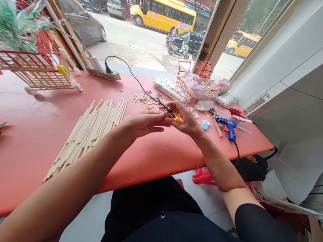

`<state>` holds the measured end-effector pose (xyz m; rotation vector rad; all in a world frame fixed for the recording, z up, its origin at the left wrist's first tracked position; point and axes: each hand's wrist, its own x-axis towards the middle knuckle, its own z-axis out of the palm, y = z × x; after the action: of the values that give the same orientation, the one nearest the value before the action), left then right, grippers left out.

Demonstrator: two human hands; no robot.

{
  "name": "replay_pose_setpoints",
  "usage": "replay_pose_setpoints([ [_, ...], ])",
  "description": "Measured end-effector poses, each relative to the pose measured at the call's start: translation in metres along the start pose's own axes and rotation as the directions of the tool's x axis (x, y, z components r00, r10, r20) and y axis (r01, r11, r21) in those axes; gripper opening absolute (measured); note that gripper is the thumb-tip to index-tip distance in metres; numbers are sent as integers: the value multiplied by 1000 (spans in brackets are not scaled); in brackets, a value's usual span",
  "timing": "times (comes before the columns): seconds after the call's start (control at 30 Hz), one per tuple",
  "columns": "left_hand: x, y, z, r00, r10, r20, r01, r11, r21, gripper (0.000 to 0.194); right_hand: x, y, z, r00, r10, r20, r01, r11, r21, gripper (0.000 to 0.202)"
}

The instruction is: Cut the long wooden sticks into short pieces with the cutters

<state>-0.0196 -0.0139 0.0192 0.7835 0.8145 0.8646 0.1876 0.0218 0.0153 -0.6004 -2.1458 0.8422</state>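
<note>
In the middle of the head view, my right hand [185, 119] is closed around a pair of cutting pliers [171, 112] with yellow grips, their dark jaws pointing up and left. My left hand [148, 123] meets it at the jaws, thumb and index finger pinched together. Whatever lies between those fingertips is too small to make out. Short cut pieces of wooden stick [147, 100] are scattered on the table just beyond both hands. A spread bundle of long wooden sticks [94, 124] lies to the left, partly covered by my left forearm.
On the pink table [148, 158], a blue glue gun [228, 127] and an orange-handled cutter [217, 128] lie right, near several small caps [204, 126]. Wrapped stick packs [170, 88] and small stick-built baskets [209, 88] stand behind. A stick-built cart [42, 75] is left; a power strip [103, 73] sits by the window.
</note>
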Motion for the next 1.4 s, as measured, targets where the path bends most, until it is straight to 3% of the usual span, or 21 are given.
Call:
replay_pose_setpoints([
  [0.37, 2, -1, -1, 998, 50, -23, -50, 999, 5, 13, 0, 0, 1, 1000, -19, 12, 19, 1000, -9, 39],
  [0.67, 4, -6, -2, 988, 156, -11, -155, 985, 81, 52, 1, 1, -1, 999, 23, 49, -27, 997, 73, 48],
  [0.93, -1, -1, 3, 969, 242, -52, -227, 951, 209, 57, 2, -4, -13, 996, 73, -48, -67, 990, 122, 45],
  [1.1, -2, 0, 6, 966, 251, -65, -227, 939, 258, 60, 1, -6, -11, 996, 80, -31, -76, 990, 120, 46],
  [1.3, 0, 0, -3, 937, 333, -108, -279, 897, 342, 45, 1, -7, -11, 989, 112, -96, -103, 990, 92, 44],
  [1.4, 8, 7, -14, 870, 431, -240, -290, 840, 458, 27, 2, -6, -13, 974, 157, -166, -139, 983, 117, 41],
])
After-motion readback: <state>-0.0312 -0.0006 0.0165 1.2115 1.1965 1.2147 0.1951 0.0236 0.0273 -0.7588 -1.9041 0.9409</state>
